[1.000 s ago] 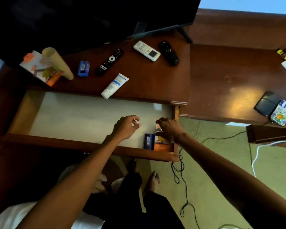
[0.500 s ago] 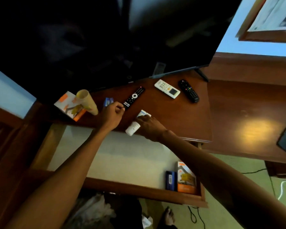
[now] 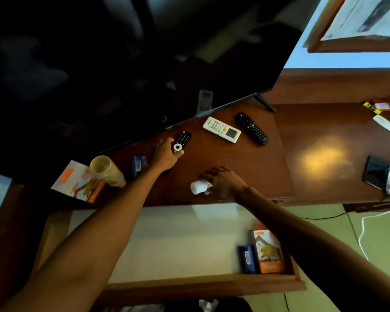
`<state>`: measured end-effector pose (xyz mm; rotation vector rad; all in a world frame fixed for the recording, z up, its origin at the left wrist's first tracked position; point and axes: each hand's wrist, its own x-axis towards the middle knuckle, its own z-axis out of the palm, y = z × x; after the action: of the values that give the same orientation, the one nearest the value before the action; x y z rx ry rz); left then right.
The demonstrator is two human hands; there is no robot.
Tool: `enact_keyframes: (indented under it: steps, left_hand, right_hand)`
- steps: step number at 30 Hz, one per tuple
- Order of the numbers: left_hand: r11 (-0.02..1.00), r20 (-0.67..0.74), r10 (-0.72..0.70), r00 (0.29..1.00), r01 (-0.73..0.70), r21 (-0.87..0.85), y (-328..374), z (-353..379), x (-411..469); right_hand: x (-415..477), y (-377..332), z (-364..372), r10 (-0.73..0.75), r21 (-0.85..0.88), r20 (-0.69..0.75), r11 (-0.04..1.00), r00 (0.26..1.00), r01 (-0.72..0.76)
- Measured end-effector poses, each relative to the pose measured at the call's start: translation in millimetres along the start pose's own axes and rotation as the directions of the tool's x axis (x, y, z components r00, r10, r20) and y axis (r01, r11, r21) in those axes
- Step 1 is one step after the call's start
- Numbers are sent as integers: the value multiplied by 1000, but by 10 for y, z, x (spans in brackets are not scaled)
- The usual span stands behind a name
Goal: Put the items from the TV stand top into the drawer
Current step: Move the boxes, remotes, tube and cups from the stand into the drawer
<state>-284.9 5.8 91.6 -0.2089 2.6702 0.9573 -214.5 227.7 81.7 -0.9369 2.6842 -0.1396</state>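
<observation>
The left hand (image 3: 167, 154) reaches across the TV stand top (image 3: 223, 163) and closes its fingers around the near end of a black remote with a white ring button (image 3: 181, 141), which lies flat on the wood just below the TV's lower edge. The right hand (image 3: 223, 181) is curled over a white tube (image 3: 198, 187) near the front edge of the stand; its fingers wrap the tube's body, and only the capped end sticks out at the hand's 9 o'clock.

From the white tube, a small blue box (image 3: 138, 164) sits at about 10 o'clock, just beside the left wrist. Farther toward 9 o'clock a rolled tan paper tube (image 3: 107, 171) rests tilted on an orange and white printed packet (image 3: 77, 185). At 1 o'clock from the white tube lie a white remote with a small screen (image 3: 221, 129) and, just beside it to the right, a black remote with coloured buttons (image 3: 252, 128), both close to the TV's foot.

The drawer (image 3: 189, 285) stands pulled out below the stand, with a pale lined floor. In its near right corner, at about 5 o'clock from the white tube, a dark blue box (image 3: 247, 258) stands touching an orange box with a picture on it (image 3: 268, 251), partly covered by the right forearm.
</observation>
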Motion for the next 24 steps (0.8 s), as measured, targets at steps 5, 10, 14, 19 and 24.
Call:
enact_keyframes:
  steps: [5,10,14,19,24]
  left_hand:
    - [996,41,-93,995,93,2,162,250,137]
    - [994,-62,-89,994,92,65,120,427,89]
    - [994,-86,-94,992,90,-55,164,512,-393]
    - [988,19,113,993,-110,-110,140,626,-1184]
    - [971,135,211,968,-192,-141,96,889,-1848]
  right_hand:
    - [-429,320,-108,263,292,-172,934,949,-205]
    - [-739,417,-72,443,576,-163,768,881,-280]
    - [-921,370,9,427,650,-94,711,899,-270]
    - [-1085,223,225,276,628,-2,748,961,-214]
    - [-1317,70,563,224,609,106,756,969,-242]
